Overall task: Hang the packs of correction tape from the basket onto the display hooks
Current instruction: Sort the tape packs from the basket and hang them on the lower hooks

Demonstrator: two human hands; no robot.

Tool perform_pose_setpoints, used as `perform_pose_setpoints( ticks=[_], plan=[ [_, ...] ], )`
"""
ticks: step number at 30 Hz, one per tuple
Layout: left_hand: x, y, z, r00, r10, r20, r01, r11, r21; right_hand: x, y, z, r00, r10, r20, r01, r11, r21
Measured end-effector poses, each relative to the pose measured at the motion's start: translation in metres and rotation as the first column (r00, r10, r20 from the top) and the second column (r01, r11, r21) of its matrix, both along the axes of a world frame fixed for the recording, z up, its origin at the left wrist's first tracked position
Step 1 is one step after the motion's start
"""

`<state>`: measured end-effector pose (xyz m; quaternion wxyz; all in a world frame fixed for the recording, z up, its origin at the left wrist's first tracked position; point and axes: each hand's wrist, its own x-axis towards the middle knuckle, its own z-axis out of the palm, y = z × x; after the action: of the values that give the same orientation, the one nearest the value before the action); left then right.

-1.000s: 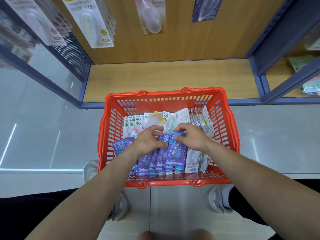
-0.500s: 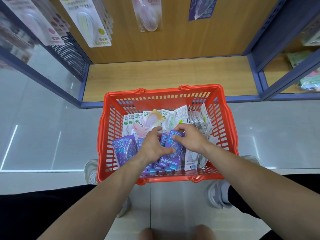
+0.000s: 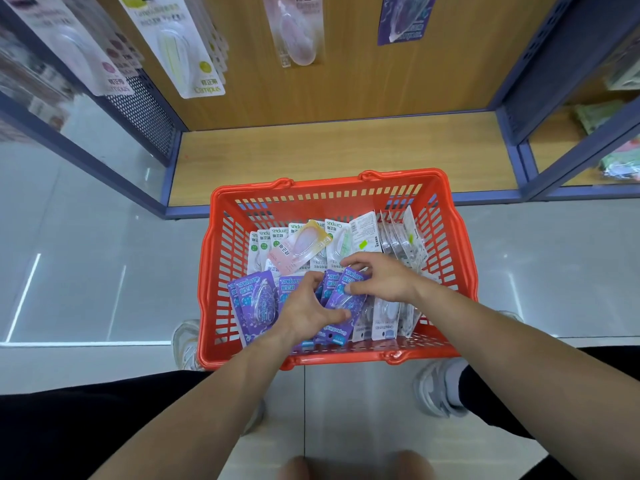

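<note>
Looking straight down into the red basket, parked on the floor tiles with its far rim up by the front edge of the wooden shelf. Both hands in, close together toward the basket's near wall, and busy! Curling the left hand round the purple stack of correction tape packs standing upright in the middle, with fingers hooked over the top edges and thumb laid across the lower face of the front purple pack. Pinching that same pack near its top with the right hand, thumb on the face, forefinger bent over the upper edge. Just beside, toward the basket's left wall, a lone purple pack. Further back, toward the far wall, a row of white-and-green packs with a pink pack lying tilted across them. Along the right wall, clear-fronted packs standing on edge. Up on the display's back panel, already hanging: a hung green pack, a hung pink pack, a hung purple pack. Hooks themselves hard to make out. Left shoe and right shoe at the basket's near corners.
</note>
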<state>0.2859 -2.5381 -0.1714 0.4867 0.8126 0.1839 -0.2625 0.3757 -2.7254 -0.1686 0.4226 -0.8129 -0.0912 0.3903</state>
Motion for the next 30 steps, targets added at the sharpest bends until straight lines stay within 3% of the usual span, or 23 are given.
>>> perform_pose_setpoints(
  ticks=[5, 15, 23, 27, 30],
  plan=[
    [0.003, 0.005, 0.000, 0.999, -0.012, -0.041, 0.009, 0.997, -0.075, 0.004, -0.002, 0.007, 0.988, 0.109, -0.107, -0.110, 0.994, 0.002],
    [0.043, 0.029, 0.036, 0.992, -0.097, -0.076, 0.088, 0.989, -0.122, 0.026, 0.003, 0.041, 0.980, 0.183, -0.075, -0.177, 0.981, 0.082],
    [0.047, 0.030, 0.047, 0.996, 0.073, 0.060, -0.071, 0.997, -0.025, 0.026, 0.000, 0.031, 0.988, -0.052, -0.144, 0.071, 0.989, 0.129],
    [0.048, 0.028, 0.055, 0.978, 0.013, 0.210, -0.015, 1.000, 0.009, 0.029, -0.004, 0.039, 0.991, 0.027, -0.132, -0.015, 0.996, 0.093],
    [0.051, 0.026, 0.060, 0.969, -0.067, 0.237, 0.061, 0.998, 0.033, 0.035, -0.005, 0.046, 0.985, 0.127, -0.120, -0.130, 0.991, -0.019]
  ],
)
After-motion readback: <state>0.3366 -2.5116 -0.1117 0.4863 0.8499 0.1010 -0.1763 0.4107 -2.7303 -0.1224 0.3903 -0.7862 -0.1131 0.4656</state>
